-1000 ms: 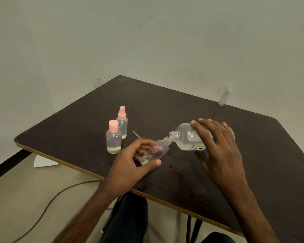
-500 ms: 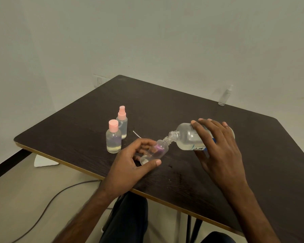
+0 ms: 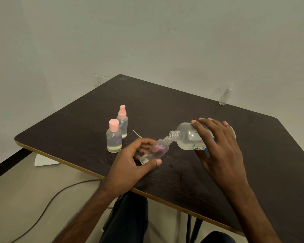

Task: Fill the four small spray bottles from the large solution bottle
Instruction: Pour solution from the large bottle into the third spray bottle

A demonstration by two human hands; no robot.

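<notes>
My left hand (image 3: pixel 130 165) holds a small clear uncapped bottle (image 3: pixel 156 151), tilted with its neck up to the right. My right hand (image 3: pixel 216 148) grips the large clear solution bottle (image 3: pixel 186 137), tipped on its side so its open mouth meets the small bottle's neck. A little liquid lies in the small bottle's base. Two small bottles with pink tops stand to the left: one with a flat pink cap (image 3: pixel 114 136), one with a pink spray head (image 3: pixel 122 121) behind it. A thin white tube (image 3: pixel 136 133) lies on the table just behind my left hand.
The dark wooden table (image 3: pixel 165 106) has its near edge under my forearms. A slim clear spray bottle (image 3: pixel 225 95) stands at the far edge by the wall. A cable (image 3: pixel 47 204) and a white object (image 3: pixel 44 161) lie on the floor at left.
</notes>
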